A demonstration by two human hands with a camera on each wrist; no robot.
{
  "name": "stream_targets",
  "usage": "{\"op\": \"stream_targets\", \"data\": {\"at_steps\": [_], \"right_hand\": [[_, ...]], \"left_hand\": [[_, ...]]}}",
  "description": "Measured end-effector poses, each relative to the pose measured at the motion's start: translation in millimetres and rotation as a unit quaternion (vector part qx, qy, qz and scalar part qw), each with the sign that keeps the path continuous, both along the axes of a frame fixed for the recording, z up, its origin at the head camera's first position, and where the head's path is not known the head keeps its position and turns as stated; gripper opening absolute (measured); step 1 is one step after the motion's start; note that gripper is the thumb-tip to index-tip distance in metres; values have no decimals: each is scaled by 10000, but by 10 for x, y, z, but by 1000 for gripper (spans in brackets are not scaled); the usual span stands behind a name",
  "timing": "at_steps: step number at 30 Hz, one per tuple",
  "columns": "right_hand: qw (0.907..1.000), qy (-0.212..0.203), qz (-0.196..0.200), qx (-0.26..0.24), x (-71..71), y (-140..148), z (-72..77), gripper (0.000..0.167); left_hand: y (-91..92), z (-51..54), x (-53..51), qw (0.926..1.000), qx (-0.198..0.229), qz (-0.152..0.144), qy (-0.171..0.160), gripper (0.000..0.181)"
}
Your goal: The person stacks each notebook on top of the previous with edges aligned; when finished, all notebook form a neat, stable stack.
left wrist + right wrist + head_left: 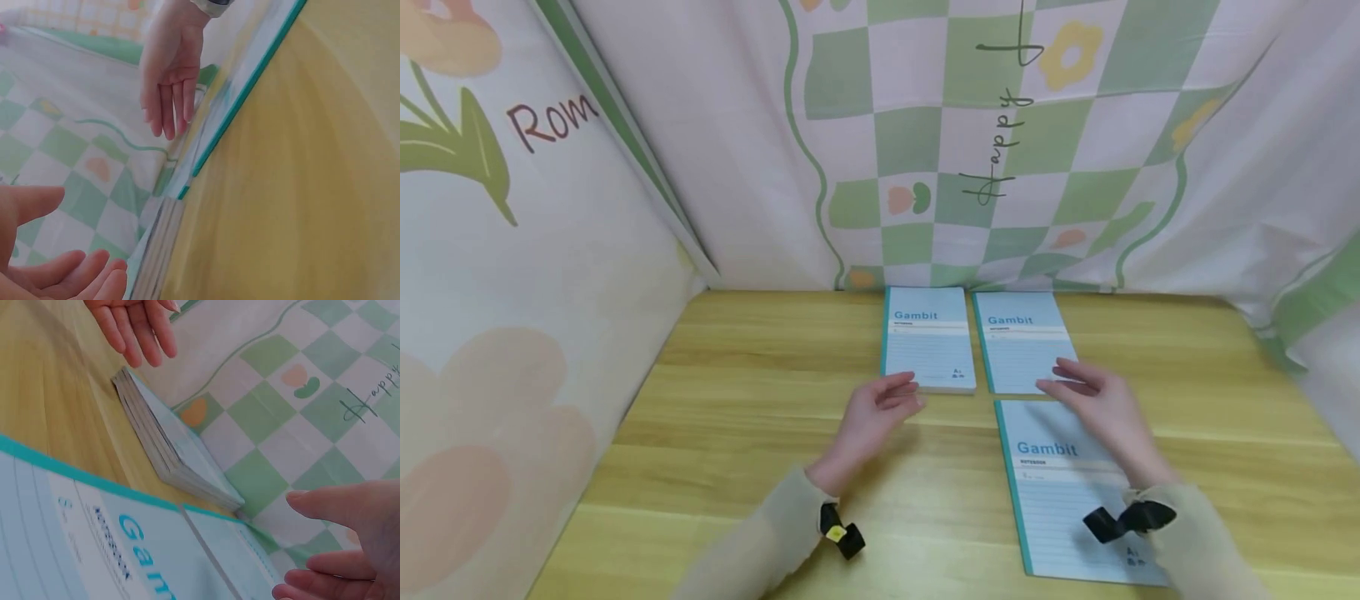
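Light blue "Gambit" notebooks lie on the wooden table. At the back middle is a stack of several notebooks (928,350), whose layered page edges show in the right wrist view. Beside it on the right lies a notebook of similar size (1018,354), and in front of that a larger notebook (1052,508). My left hand (874,417) hovers at the stack's near left corner, thumb and fingers apart, holding nothing. Above the near edge of the back right notebook is my right hand (1103,410), its fingers (325,584) loosely extended and nothing between them. The right forearm hides part of the larger notebook.
A green-and-white checked curtain (910,142) hangs right behind the table's back edge. Another printed cloth (550,275) walls off the left side. Bare wood (737,417) extends left of the stack. Black bands with small devices circle both wrists.
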State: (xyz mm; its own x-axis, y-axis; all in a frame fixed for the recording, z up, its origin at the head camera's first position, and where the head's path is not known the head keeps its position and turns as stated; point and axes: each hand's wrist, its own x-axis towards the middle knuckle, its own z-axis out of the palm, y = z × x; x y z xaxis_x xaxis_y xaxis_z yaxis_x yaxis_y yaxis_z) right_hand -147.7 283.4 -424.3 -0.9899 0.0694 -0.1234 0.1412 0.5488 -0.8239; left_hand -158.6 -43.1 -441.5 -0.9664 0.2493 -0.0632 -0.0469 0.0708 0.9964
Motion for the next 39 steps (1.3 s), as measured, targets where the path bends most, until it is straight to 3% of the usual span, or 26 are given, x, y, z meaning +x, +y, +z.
{"op": "stream_targets", "data": {"at_steps": [3, 11, 22, 29, 39], "right_hand": [[9998, -134, -163, -69, 62, 82, -39, 90], [9987, -207, -420, 204, 236, 294, -76, 93], [9967, -590, -336, 436, 456, 526, -124, 94], [9941, -889, -271, 554, 504, 577, -118, 97], [9930, -1046, -313, 452, 583, 657, -151, 96]], "left_hand": [[36, -57, 63, 9999, -8, -107, 10, 50], [194, -143, 278, 9968, 171, -656, -424, 53], [535, -136, 499, 9908, 360, -1087, -725, 49], [728, -138, 594, 9902, 175, -1120, -812, 53], [891, -185, 690, 9898, 586, -783, -1034, 53]]}}
